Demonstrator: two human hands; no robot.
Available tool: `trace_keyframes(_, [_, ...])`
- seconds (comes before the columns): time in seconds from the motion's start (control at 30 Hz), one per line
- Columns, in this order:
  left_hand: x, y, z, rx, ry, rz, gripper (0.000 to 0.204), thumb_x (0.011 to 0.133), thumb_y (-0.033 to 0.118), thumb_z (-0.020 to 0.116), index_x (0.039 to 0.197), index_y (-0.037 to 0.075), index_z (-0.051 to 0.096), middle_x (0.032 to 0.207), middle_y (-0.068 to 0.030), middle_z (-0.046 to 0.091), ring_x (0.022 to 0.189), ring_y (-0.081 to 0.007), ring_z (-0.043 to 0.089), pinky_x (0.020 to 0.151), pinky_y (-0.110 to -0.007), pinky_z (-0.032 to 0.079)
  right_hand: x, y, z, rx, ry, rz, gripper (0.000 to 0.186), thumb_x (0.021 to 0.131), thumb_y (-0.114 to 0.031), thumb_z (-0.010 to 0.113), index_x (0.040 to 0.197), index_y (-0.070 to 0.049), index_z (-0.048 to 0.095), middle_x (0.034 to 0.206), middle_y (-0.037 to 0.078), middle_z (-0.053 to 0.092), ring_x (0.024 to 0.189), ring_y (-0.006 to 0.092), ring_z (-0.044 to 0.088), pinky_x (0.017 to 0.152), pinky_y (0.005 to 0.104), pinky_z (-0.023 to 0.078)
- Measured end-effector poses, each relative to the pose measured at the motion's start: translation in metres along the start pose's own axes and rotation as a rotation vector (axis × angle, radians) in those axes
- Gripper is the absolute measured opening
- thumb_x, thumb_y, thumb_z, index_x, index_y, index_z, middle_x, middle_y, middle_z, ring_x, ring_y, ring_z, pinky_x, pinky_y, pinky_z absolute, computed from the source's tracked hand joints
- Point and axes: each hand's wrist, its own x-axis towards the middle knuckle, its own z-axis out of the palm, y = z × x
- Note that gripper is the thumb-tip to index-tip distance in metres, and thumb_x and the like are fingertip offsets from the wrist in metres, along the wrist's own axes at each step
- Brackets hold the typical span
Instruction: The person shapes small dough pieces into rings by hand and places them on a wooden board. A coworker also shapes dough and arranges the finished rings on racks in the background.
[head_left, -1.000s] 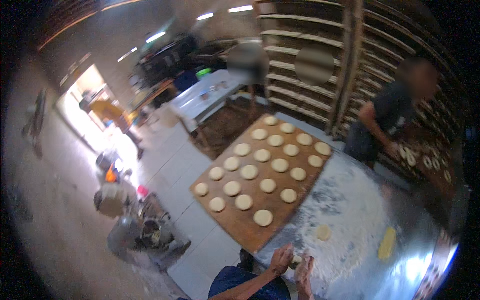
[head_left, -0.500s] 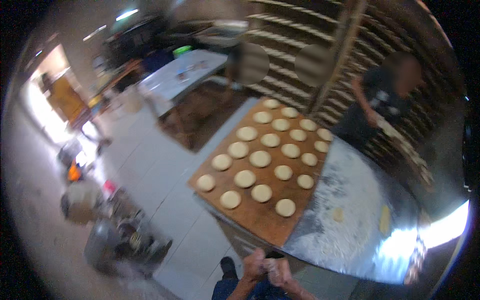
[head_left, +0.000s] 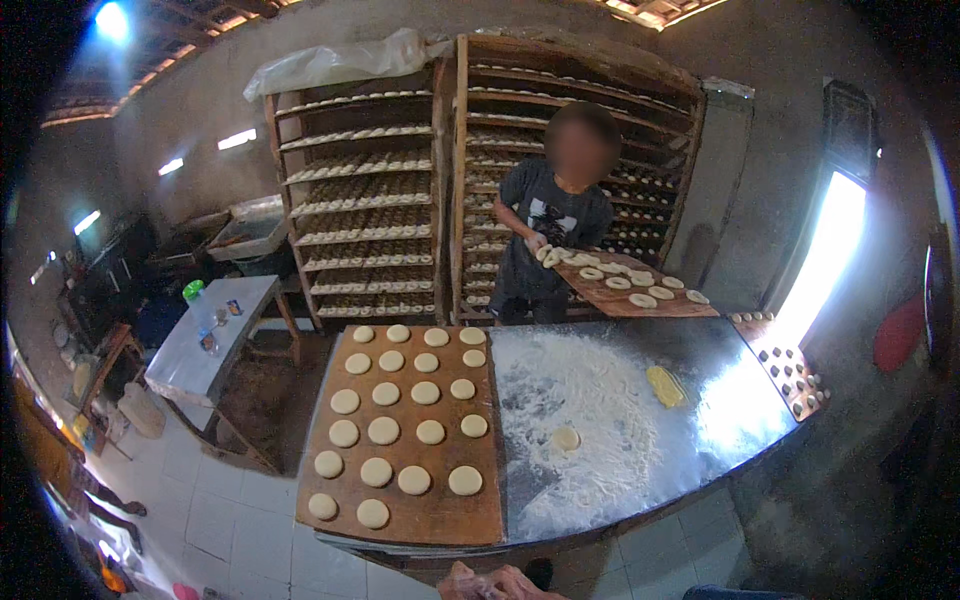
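My left hand [head_left: 460, 582] and my right hand [head_left: 508, 583] are close together at the lower edge, just in front of the table, partly cut off by the picture. Their fingers look curled in; whatever may be between them is hidden. Beyond them lies a brown wooden board [head_left: 405, 533] bearing several rows of flat, pale dough rounds [head_left: 383, 431]. To its right, the dark tabletop [head_left: 690, 350] is dusted with white flour [head_left: 600, 400]. A single dough round [head_left: 566, 438] lies in the flour, and a flattened yellow piece [head_left: 665, 387] sits farther right.
Across the table a person [head_left: 555, 205] holds a tilted board [head_left: 640, 300] of ring-shaped dough pieces. Behind stand wooden racks [head_left: 448, 200] full of loaded shelves. A small table [head_left: 215, 340] with a green-lidded jar [head_left: 194, 291] is at left. Another tray [head_left: 775, 345] stands beyond the right end.
My view has swung up and to the right, bringing in the racks. My hands remain together and now sit lower in the picture. The person opposite now faces the table with the board over it.
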Motion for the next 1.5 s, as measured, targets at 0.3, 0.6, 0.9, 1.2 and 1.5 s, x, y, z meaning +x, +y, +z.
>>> trace_keyframes(0.3, [0.048, 0.018, -0.009, 0.409, -0.059, -0.041, 0.032, 0.099, 0.029, 0.046, 0.08, 0.004, 0.05, 0.085, -0.0172, 0.064, 0.071, -0.0341, 0.056, 0.066, -0.041, 0.047, 0.024, -0.021, -0.042, 0.064, -0.034, -0.433, 0.059, 0.088, -0.056, 0.065, 0.098, 0.002, 0.066, 0.084, 0.007, 0.064, 0.073, 0.0165, 0.055, 0.065, 0.0316, 0.046])
trace_keyframes(0.6, [0.131, 0.059, 0.028, 0.646, 0.364, 0.012, 0.021, 0.098, 0.022, 0.053, 0.097, 0.003, 0.061, 0.087, -0.0173, 0.06, 0.088, -0.037, 0.057, 0.083, -0.048, 0.046, 0.035, -0.053, -0.077, -0.736, 0.505, -0.265, 0.05, 0.083, -0.018, 0.073, 0.124, -0.003, 0.05, 0.087, 0.016, 0.066, 0.087, 0.0408, 0.065, 0.081, 0.0463, 0.052])
trace_keyframes(0.9, [0.119, 0.033, -0.004, 0.884, 0.053, 0.051, 0.034, 0.076, 0.024, 0.079, 0.105, 0.01, 0.069, 0.108, -0.0131, 0.061, 0.102, -0.0358, 0.055, 0.091, -0.049, 0.042, -0.155, 0.028, -0.181, -0.491, 0.316, 0.142, 0.035, 0.087, -0.008, 0.07, 0.118, -0.004, 0.054, 0.082, 0.013, 0.065, 0.079, 0.0317, 0.067, 0.07, 0.0388, 0.052])
trace_keyframes(1.2, [0.052, 0.085, 0.132, 0.911, 0.423, 0.177, 0.036, 0.083, 0.016, 0.07, 0.115, 0.002, 0.059, 0.11, -0.0202, 0.062, 0.104, -0.0386, 0.059, 0.094, -0.049, 0.044, -0.255, -0.004, -0.309, -0.379, 0.626, -0.067, 0.013, 0.09, -0.018, 0.067, 0.091, -0.005, 0.065, 0.073, 0.012, 0.061, 0.066, 0.0219, 0.059, 0.065, 0.034, 0.05])
trace_keyframes(1.5, [-0.032, 0.045, 0.359, 0.627, 0.031, 0.335, 0.031, 0.095, 0.031, 0.063, 0.101, 0.001, 0.066, 0.091, -0.0169, 0.066, 0.082, -0.0308, 0.066, 0.075, -0.039, 0.054, -0.241, -0.052, -0.342, -0.264, 0.53, -0.19, 0.011, 0.091, -0.01, 0.06, 0.095, -0.002, 0.067, 0.078, 0.013, 0.064, 0.073, 0.0248, 0.061, 0.07, 0.0381, 0.05])
